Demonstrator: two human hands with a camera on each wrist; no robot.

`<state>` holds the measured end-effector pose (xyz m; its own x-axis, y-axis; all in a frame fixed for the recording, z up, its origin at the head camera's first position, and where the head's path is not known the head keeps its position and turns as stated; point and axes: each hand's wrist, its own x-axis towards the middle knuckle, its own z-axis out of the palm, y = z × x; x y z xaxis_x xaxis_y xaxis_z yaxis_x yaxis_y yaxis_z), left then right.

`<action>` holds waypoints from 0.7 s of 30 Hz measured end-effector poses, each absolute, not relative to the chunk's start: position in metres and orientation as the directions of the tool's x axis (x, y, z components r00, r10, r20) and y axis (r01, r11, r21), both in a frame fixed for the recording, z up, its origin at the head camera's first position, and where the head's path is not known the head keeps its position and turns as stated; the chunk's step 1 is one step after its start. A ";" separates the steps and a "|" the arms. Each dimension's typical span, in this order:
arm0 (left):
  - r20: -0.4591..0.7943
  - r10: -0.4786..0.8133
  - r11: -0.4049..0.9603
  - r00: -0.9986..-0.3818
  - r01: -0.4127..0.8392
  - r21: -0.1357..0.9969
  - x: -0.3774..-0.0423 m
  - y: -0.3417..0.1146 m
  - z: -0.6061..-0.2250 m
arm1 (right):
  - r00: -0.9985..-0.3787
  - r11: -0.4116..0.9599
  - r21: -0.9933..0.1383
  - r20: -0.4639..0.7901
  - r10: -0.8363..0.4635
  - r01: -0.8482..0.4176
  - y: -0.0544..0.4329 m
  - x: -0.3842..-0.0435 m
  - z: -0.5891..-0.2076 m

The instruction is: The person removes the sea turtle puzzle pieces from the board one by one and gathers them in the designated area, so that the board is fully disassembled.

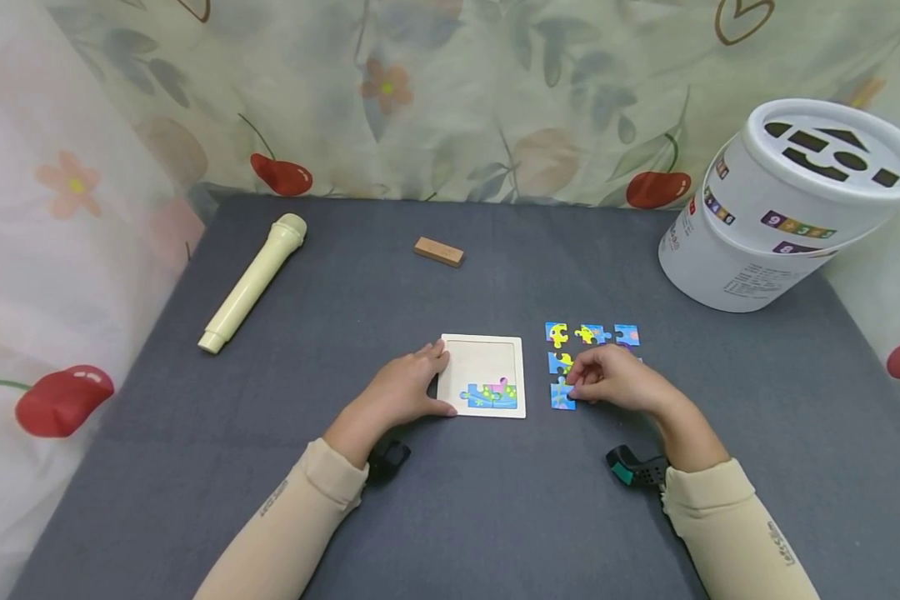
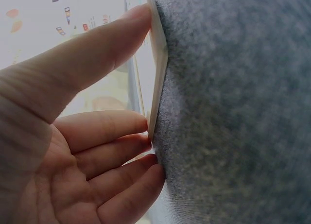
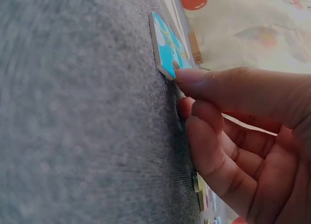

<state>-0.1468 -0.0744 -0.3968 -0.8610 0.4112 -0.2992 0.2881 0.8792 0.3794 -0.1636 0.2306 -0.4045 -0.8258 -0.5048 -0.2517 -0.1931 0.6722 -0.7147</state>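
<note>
A square white puzzle tray (image 1: pixel 483 358) lies on the dark cloth, with joined blue jigsaw pieces (image 1: pixel 492 398) along its lower right. My left hand (image 1: pixel 401 385) holds the tray at its left side, thumb at the near corner and fingers farther up the edge. To the right, my right hand (image 1: pixel 615 379) has its thumb and curled fingers at the side of a blue jigsaw piece (image 1: pixel 562 397), pinching it; the right wrist view shows the thumb tip on that piece's edge (image 3: pixel 167 46). More pieces, including a yellow and blue one (image 1: pixel 557 334), lie beyond this hand, some partly hidden by it.
A small wooden block (image 1: pixel 438 252) lies farther back. On the left is a cream toy microphone (image 1: pixel 253 283). A large white bucket (image 1: pixel 750 250) with a shape-cutout lid stands at the back right. Printed curtain (image 1: pixel 450 100) hangs behind the table.
</note>
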 end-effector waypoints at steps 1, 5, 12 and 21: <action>-0.299 0.411 0.880 -0.861 0.288 0.378 -0.147 -0.074 -0.397 | -0.826 0.677 -0.708 -0.247 -0.506 -0.203 0.230 -0.163 -0.404; -0.301 0.409 0.882 -0.862 0.288 0.374 -0.146 -0.074 -0.397 | -0.827 0.689 -0.687 -0.233 -0.511 -0.232 0.230 -0.163 -0.404; -0.296 0.411 0.879 -0.862 0.288 0.380 -0.146 -0.074 -0.396 | -0.828 0.699 -0.672 -0.231 -0.511 -0.244 0.231 -0.163 -0.404; -0.295 0.411 0.879 -0.862 0.288 0.381 -0.145 -0.074 -0.395 | -0.842 0.715 -0.649 -0.212 -0.497 -0.259 0.228 -0.162 -0.403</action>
